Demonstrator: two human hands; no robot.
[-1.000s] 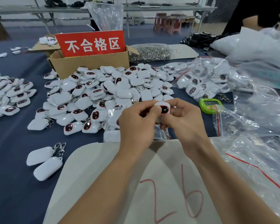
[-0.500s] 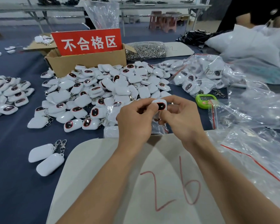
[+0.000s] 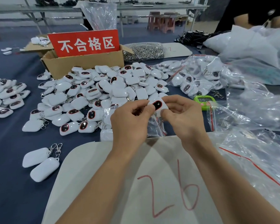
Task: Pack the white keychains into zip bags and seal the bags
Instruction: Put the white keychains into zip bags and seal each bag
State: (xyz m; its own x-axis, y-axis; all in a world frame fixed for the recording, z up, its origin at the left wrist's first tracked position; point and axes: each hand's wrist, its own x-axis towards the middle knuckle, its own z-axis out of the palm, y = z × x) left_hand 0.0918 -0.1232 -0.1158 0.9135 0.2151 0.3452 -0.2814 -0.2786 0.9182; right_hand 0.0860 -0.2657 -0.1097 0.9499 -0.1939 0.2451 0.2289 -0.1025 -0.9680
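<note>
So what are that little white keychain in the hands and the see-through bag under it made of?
The small white rounded keychain looks like glossy hard plastic: smooth shiny shell, dark red-rimmed window. The clear zip bag seems thin plastic film: it crinkles and glints.

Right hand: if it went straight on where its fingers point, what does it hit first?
Probably the left hand: the right hand points leftward across the keychain that both pinch. Depth is unclear.
</note>
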